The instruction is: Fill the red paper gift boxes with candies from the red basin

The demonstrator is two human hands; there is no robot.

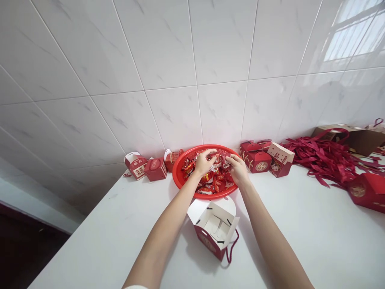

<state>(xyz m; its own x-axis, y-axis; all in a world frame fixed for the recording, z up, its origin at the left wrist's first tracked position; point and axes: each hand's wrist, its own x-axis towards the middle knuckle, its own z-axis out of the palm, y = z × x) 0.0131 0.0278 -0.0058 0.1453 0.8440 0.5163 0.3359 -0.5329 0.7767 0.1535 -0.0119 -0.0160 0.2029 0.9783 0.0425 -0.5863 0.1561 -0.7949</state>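
A red plastic basket [178,176] full of wrapped candies [207,189] stands against the wall. Over its left part is my left hand [205,161], its thumb and fingers closed on a red-wrapped candy [217,160]. My right hand [238,170] reaches over the right side, and its fingertips pinch another candy [226,161] with a dark red and white wrapper. Just in front of the basket, between my forearms, sits a red gift box [207,243] with its white flaps up. No candy shows inside, and a dark red cord handle [231,251] hangs at its right.
Small red boxes [155,169] stand left of the basket, and more red boxes [261,160] stand to its right. Farther right lie a heap of dark red ribbons [320,154], a cardboard carton [369,140] and another red box [368,192]. The white table [120,241] ends at the left.
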